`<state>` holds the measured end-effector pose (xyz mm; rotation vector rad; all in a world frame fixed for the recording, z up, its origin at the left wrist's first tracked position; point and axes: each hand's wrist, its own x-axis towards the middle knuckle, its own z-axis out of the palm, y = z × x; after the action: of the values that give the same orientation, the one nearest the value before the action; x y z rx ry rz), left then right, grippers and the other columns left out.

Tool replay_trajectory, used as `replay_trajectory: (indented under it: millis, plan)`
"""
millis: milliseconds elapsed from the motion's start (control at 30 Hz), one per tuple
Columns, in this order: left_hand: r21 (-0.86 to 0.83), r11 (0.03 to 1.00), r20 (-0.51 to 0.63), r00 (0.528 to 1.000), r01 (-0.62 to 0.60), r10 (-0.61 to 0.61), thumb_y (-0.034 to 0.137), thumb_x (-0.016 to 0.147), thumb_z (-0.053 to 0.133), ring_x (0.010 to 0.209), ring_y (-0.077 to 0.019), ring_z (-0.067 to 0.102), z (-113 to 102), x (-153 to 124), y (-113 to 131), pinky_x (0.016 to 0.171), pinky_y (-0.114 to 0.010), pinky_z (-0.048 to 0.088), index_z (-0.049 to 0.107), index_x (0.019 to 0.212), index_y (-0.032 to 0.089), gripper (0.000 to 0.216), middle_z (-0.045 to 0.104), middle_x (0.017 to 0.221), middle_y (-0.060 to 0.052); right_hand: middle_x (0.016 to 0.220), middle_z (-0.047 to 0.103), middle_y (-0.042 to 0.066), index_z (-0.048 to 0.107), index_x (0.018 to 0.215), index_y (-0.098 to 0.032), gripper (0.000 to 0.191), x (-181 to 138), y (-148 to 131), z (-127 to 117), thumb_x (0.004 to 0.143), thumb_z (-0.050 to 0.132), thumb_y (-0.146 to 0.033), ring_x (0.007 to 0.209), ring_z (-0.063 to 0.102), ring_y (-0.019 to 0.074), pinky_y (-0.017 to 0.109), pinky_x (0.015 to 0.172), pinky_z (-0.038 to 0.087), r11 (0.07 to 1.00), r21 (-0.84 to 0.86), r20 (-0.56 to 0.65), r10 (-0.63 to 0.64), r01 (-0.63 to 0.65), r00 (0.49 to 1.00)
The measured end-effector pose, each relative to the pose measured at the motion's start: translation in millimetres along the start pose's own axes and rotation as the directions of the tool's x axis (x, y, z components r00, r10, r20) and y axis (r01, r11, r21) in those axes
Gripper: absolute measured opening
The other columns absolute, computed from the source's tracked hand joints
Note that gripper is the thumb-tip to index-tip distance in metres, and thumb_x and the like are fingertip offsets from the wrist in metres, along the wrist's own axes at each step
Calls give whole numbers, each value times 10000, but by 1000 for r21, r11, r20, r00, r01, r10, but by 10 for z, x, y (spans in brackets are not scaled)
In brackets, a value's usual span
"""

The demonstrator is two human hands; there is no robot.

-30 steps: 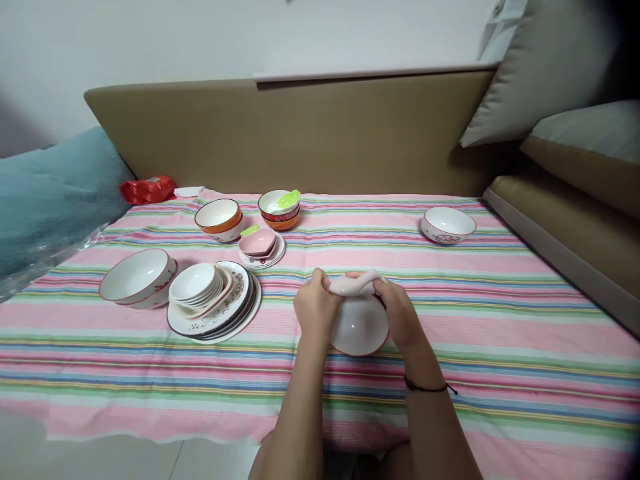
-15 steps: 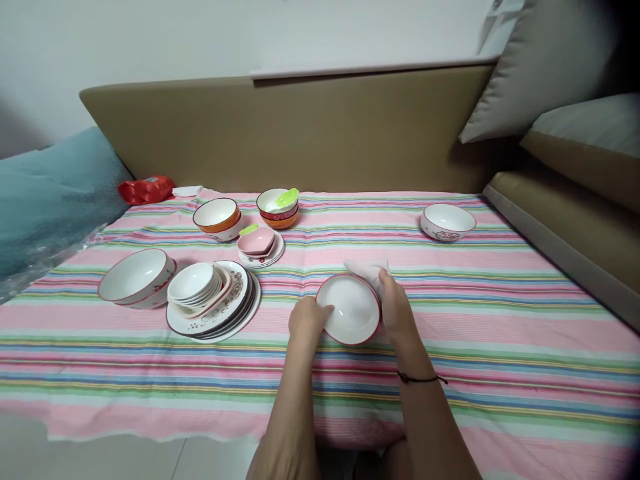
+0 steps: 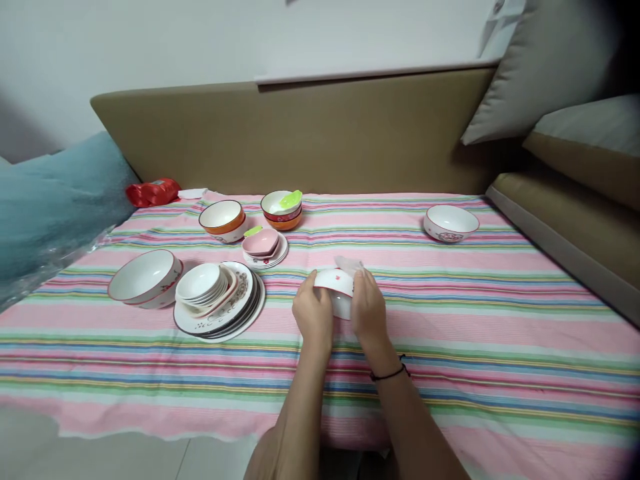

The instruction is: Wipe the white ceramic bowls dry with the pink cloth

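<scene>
A red-rimmed white ceramic bowl (image 3: 334,280) is being held between two bare hands, over the middle of a pink striped tablecloth (image 3: 475,413); whether it is also being supported by the fabric cannot be told. The bowl is being tipped on its side: its curved outer wall is being turned upward, and part of its plain white inside is being shown below the rim. A small red motif is being displayed on the wall, while a darker bit of pattern is being partly covered by the right fingers. The bowl's left side is being gripped by the left hand (image 3: 315,310). At its right side, a thin white cloth (image 3: 350,263) is being grasped by the right hand (image 3: 369,303) against the bowl. A small red-rimmed bowl (image 3: 451,223) is being kept well apart, at the far right
</scene>
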<state>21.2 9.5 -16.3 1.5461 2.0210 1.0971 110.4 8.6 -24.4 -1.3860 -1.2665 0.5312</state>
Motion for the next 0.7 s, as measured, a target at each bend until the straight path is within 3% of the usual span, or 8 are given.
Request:
replay_trajectory:
  millis: [100, 200, 333, 433, 500, 600, 700]
  plan:
    - [42, 999, -6, 1000, -29, 30, 188, 858, 465, 1158, -259, 603, 8, -4, 21, 983, -343, 447, 604, 1257, 106, 431, 650, 1253, -139, 1249, 635, 131, 609, 1230, -163, 448, -80, -50, 60, 976, 290, -347, 1185, 546, 261, 472, 1044, 390, 971, -179, -25, -167, 160, 986]
    - [-24, 996, 24, 996, -87, 88, 169, 851, 473, 1139, -229, 617, 13, 20, -10, 976, -325, 461, 565, 1284, 145, 443, 654, 1246, -113, 1213, 655, 130, 616, 1225, -169, 420, -118, -24, 50, 967, 319, -314, 1161, 565, 269, 471, 1018, 413, 943, -249, -77, -248, 222, 966]
    - [-76, 993, 80, 992, -89, 95, 164, 829, 514, 1149, -211, 606, 24, 83, -141, 989, -314, 450, 523, 1296, 134, 469, 632, 1259, -129, 1136, 687, 136, 648, 1178, -166, 466, -80, 49, -16, 980, 268, -348, 1113, 605, 259, 446, 958, 462, 975, -196, -148, -136, 105, 980]
    - [112, 993, 281, 958, 22, -53, 230, 801, 580, 1060, -271, 643, 13, 131, -230, 889, -347, 479, 607, 1196, 129, 409, 691, 1128, -152, 1155, 685, 135, 668, 1154, -163, 521, -41, 63, -54, 979, 237, -395, 1140, 596, 268, 455, 971, 454, 991, -136, -141, -32, 12, 989]
    - [240, 970, 336, 935, 26, -109, 260, 839, 527, 963, -291, 671, -8, 156, -251, 798, -351, 477, 671, 1077, 139, 304, 724, 991, -157, 1169, 684, 138, 676, 1148, -154, 545, -17, 62, -74, 975, 239, -431, 1153, 591, 281, 468, 984, 444, 995, -73, -133, 54, -64, 990]
    - [320, 947, 247, 966, -4, -80, 283, 908, 410, 894, -291, 679, -54, 183, -237, 745, -345, 450, 703, 989, 157, 329, 733, 905, -154, 1206, 677, 125, 677, 1156, -149, 557, 23, 67, -96, 974, 249, -456, 1195, 573, 269, 462, 1041, 412, 978, 119, -52, 179, -172, 982]
    - [291, 957, 91, 996, -13, -14, 288, 925, 395, 887, -268, 682, -105, 195, -211, 767, -331, 444, 705, 1030, 187, 342, 743, 922, -119, 1247, 663, 93, 663, 1188, -160, 577, 43, 74, -72, 989, 199, -439, 1229, 556, 219, 422, 1088, 388, 923, 331, 123, 166, -198, 979]
